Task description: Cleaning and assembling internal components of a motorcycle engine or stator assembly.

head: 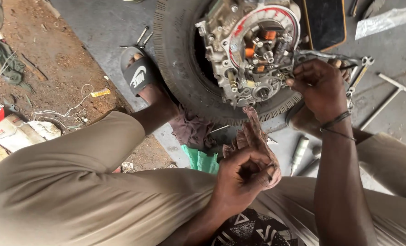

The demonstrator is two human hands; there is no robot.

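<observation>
Gripping crumpled rag (257, 136), left hand (244, 175); perhaps greasy.

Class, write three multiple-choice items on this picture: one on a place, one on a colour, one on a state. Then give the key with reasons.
1. Where does the engine sit?
A. on a tyre
B. on a bench
C. on a lap

2. What colour is the sandal?
A. red
B. black with a white mark
C. yellow

3. What is the left hand doing?
A. lying flat and open
B. gripping a rag
C. turning a key

Key: A, the tyre rings the engine; B, black strap over the foot; B, fingers curl round the rag, while the right hand is at the engine's edge.
</observation>
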